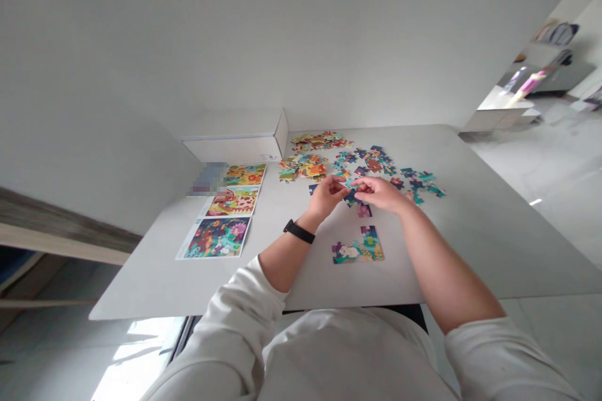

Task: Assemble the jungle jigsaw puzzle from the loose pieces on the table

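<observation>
Your left hand (327, 196) and right hand (377, 193) were both pinching a teal jigsaw piece (350, 185) between them — a part-built puzzle section (358, 246) lay just nearer you, with picture cards (217, 237) left of your hands.

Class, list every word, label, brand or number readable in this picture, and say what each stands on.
Nothing can be read: the white box bears a small label near its corner, too small to read, and the picture cards and jigsaw pieces show no legible text.
</observation>
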A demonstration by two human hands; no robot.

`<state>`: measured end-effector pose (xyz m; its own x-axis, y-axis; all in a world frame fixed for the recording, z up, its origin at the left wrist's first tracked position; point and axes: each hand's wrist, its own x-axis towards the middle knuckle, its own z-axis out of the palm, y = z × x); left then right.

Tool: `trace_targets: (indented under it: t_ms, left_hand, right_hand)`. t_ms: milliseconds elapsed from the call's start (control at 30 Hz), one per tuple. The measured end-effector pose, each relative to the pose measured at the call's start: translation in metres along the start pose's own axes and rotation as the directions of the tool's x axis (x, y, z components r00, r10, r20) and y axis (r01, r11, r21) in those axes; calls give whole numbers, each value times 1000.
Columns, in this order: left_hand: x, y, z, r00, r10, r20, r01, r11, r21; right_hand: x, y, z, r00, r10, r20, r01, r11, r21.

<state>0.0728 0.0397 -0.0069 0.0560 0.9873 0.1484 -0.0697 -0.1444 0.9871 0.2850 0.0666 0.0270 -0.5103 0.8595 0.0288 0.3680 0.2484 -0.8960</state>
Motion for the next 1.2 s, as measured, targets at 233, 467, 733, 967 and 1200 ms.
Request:
trace_targets:
  t_ms: [233, 467, 733, 967, 1200]
  left_hand:
    - [-1, -11, -2, 997, 3, -73, 6, 994, 111]
    - [-13, -10, -7, 983, 181, 34, -171, 827, 536]
    - [-21, -10, 1, 930, 197, 312, -366, 587, 722]
    - [-25, -13, 4, 925, 139, 353, -376, 464, 802]
    - [-29, -16, 9, 931, 128, 342, -364, 406, 838]
  right_hand:
    - [0, 21, 4, 996, 54, -69, -55, 998, -13]
    - [-8, 44, -13, 953, 145, -267, -214, 945, -249]
    - [-10, 28, -5, 963, 137, -231, -216, 904, -368]
    - [-10, 24, 2, 962, 109, -251, -227, 830, -509]
    - [-11, 18, 9, 971, 81, -224, -207, 756, -622]
